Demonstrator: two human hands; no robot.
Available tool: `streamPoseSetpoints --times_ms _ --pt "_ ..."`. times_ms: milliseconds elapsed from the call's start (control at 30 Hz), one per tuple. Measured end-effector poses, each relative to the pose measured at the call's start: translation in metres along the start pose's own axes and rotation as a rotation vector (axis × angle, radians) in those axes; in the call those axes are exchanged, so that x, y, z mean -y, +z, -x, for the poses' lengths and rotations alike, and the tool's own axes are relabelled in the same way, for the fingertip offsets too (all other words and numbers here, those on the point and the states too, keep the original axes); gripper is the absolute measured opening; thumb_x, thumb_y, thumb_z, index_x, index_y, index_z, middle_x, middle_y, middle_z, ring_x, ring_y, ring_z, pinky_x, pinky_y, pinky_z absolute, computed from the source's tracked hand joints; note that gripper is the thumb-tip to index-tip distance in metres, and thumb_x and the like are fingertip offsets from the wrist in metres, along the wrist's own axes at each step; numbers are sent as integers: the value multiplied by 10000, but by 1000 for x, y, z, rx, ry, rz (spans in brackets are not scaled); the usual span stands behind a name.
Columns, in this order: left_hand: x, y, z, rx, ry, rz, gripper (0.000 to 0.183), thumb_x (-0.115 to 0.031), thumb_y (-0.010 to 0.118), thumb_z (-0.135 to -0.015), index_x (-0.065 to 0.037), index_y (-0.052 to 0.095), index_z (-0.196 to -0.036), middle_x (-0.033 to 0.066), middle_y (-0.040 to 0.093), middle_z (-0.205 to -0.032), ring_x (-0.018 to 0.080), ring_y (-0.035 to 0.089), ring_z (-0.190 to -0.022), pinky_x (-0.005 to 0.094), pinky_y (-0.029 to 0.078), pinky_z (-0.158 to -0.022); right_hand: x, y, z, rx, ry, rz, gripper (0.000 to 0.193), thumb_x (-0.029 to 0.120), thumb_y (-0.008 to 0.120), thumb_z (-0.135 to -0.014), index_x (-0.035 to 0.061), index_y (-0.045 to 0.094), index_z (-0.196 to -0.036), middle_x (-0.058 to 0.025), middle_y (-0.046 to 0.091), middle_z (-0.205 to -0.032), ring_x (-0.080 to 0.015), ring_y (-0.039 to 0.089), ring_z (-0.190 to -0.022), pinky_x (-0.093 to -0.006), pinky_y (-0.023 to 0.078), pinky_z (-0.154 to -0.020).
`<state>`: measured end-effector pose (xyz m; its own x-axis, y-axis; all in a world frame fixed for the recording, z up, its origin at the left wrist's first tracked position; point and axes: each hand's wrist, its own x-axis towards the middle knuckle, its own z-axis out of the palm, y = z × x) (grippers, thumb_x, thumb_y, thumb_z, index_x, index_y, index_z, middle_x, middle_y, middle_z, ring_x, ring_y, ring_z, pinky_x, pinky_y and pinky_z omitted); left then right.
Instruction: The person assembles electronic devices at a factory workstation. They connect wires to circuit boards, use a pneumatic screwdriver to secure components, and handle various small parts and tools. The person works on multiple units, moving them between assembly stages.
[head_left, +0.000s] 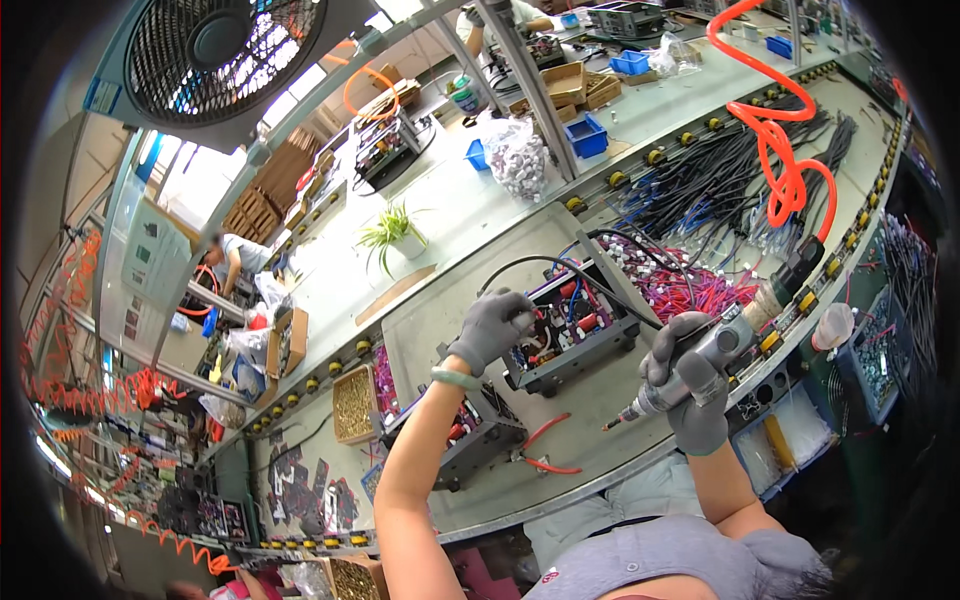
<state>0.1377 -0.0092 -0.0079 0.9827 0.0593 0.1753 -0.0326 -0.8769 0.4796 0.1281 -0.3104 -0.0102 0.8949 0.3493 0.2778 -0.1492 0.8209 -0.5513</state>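
Observation:
My left hand point(490, 328), in a grey glove with a bangle at the wrist, is at the left end of an open electronic unit point(590, 338) with a dark metal case. Its fingers are curled together; what they pinch, if anything, is too small to make out. Gripped in my gloved right hand point(690, 385) is a grey air screwdriver point(728, 345), its tip pointing down left, apart from the unit. A thick black cable point(540, 260) arches over the unit's wiring. Partly behind my left forearm stands a second open unit point(475, 440). A short red tube point(545, 466) lies in front.
A coiled orange air hose point(775, 150) hangs at the right. Behind the unit lie pink and white wire leads point(685, 285) and bundled black cables point(720, 175). A box of small brass-coloured parts point(354, 405) sits left. A potted plant point(400, 240) and fan point(215, 45) are farther off.

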Motion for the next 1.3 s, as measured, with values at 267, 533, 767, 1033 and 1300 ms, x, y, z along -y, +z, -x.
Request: streamPoseSetpoints --times_ms 267,533,767,1033,1300 --pt "10 17 -3 -53 332 -2 194 -80 661 -834 -80 741 -1011 90 628 -814 239 625 -772 341 519 -686 -6 3 -3 -89 42 -45 378 227 755 -858 96 542 -1141 -48 591 -938 -143 602 -755 -326 528 -715" --pt "-5 -6 -34 453 -397 396 138 -116 708 -853 -35 738 -960 75 707 -814 109 634 -706 251 527 -625 -11 7 -1 -73 54 -35 353 193 755 -858 84 551 -1125 -49 607 -920 -141 614 -740 -314 531 -697" --pt "-42 -4 -32 491 -287 -578 244 -268 658 -751 -48 743 -815 159 709 -784 263 702 -786 386 507 -734 -16 2 -5 -106 66 -41 375 203 760 -854 94 540 -1137 -49 598 -938 -143 619 -755 -313 539 -700" --pt "-36 2 1 239 -11 -681 300 -413 664 -797 -167 727 -957 126 645 -1020 283 580 -1038 441 408 -914 -11 -4 -2 -134 128 5 388 225 757 -852 114 538 -1154 -41 577 -938 -143 607 -763 -311 536 -682" --pt "-2 3 19 281 151 -777 266 -274 610 -832 -128 647 -1051 120 645 -929 311 633 -924 432 484 -749 -13 -2 -9 -131 79 19 407 249 751 -858 115 541 -1179 -41 569 -932 -145 602 -770 -309 530 -698"
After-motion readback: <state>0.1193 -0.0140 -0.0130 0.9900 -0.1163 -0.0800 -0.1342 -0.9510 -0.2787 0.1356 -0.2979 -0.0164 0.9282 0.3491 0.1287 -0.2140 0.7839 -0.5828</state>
